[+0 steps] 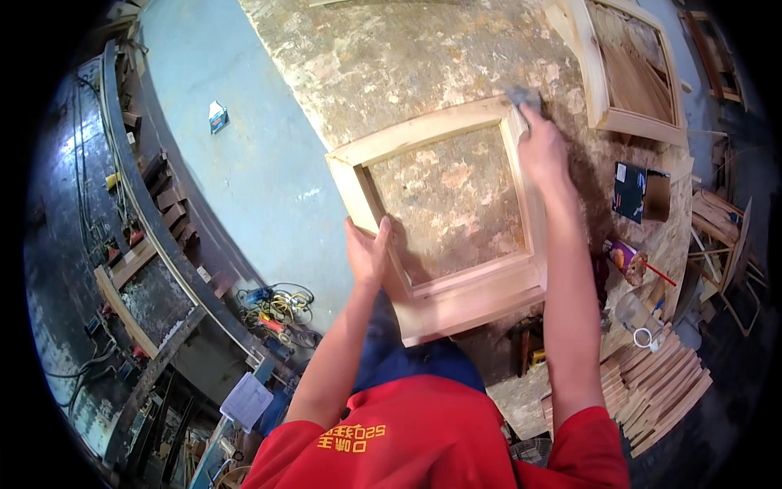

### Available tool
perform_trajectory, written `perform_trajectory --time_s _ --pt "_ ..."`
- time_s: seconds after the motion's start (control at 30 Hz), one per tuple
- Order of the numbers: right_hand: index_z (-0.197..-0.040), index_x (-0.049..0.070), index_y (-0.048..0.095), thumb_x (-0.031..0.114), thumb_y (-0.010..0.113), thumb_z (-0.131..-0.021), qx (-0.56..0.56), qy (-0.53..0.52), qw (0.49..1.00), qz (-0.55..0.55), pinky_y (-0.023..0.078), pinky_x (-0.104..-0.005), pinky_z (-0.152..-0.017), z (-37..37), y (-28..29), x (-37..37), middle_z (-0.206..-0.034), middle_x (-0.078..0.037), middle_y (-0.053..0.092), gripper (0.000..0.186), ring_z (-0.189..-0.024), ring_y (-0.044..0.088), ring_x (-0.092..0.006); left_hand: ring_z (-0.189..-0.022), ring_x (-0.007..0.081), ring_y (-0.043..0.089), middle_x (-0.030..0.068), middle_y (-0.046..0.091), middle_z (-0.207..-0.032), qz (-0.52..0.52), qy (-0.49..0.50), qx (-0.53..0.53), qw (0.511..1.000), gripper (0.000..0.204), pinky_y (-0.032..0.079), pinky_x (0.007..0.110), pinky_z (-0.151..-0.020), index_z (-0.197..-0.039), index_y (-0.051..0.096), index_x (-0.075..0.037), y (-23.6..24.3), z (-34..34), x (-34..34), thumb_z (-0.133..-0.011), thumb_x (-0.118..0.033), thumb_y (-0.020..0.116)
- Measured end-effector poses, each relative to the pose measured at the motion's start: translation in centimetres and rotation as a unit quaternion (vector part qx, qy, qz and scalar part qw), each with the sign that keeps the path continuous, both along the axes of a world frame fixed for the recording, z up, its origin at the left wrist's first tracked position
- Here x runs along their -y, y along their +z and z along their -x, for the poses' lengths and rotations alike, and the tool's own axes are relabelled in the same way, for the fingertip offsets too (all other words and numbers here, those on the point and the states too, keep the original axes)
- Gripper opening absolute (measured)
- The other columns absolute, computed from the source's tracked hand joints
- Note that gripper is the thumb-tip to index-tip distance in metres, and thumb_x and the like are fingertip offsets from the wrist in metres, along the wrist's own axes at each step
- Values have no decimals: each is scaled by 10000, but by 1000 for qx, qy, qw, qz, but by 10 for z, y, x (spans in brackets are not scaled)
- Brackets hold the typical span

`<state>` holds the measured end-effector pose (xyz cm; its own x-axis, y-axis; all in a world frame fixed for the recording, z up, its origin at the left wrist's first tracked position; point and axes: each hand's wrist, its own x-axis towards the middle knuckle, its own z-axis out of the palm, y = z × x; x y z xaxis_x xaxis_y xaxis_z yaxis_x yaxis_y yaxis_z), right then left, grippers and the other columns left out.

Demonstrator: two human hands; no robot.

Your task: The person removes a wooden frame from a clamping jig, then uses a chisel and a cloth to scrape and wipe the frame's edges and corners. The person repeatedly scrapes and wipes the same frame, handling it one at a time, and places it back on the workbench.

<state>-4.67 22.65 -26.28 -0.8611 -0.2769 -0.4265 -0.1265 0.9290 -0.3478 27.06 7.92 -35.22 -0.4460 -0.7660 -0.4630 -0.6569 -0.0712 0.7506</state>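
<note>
A pale wooden frame [425,129] with a square opening is tilted over the worn, blotchy tabletop [391,57]. My left hand [368,251] is closed round its left side piece, the thumb on the inner edge. At the far right corner, my right hand [543,151] presses a small grey piece [522,96] against the wood. That piece looks like sandpaper or a sanding pad, but blur hides its exact kind. The frame's wider bottom rail [472,297] faces me.
A second wooden frame [599,73] lies at the far right. Near it are a dark open box [629,191], a purple packet [623,257] and a stack of thin wood strips [656,391]. Tangled cables [285,306] lie on the left, beside a long curved metal edge [147,212].
</note>
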Motion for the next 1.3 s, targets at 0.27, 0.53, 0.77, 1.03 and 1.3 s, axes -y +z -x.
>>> perform_trajectory --time_s 0.27,0.53,0.77,1.03,1.3 --pt "-1490 123 558 32 574 -951 -68 29 997 2 556 -492 -881 9 -4 -24 -1052 -296 674 547 -973 696 -431 -1011 372 692 242 685 -1083 -7 -1 -13 1000 576 531 428 -885 -1200 515 17 8 2 -1 -891 -374 804" --pt "-1468 141 583 115 566 -1001 -86 32 996 12 542 -486 -943 -12 -15 -34 -1119 -302 686 468 -1063 694 -405 -957 388 701 243 695 -1057 9 -9 -12 1000 647 537 445 -871 -1234 506 22 -18 -10 3 -882 -434 801" --pt "-1459 172 578 3 583 -937 -88 258 950 152 567 -470 -790 -111 47 -35 -1105 -158 692 549 -950 690 -379 -983 362 656 237 657 -1109 220 -73 30 972 619 522 448 -896 -1294 506 44 23 -11 15 -945 -414 733" --pt "-1431 213 603 39 648 -855 109 408 882 209 551 -421 -586 -218 58 -26 -1026 -84 651 603 -726 673 -314 -768 126 625 75 665 -816 -158 -93 26 983 306 515 305 -698 -1086 625 3 101 -56 22 -1101 -285 519" --pt "-1369 29 590 65 552 -986 230 110 929 268 485 -354 -535 -214 48 -33 -769 -100 620 386 -564 593 -177 -477 127 557 46 576 -543 64 -26 167 984 317 450 332 -479 -891 632 -51 88 -94 87 -1087 -274 521"
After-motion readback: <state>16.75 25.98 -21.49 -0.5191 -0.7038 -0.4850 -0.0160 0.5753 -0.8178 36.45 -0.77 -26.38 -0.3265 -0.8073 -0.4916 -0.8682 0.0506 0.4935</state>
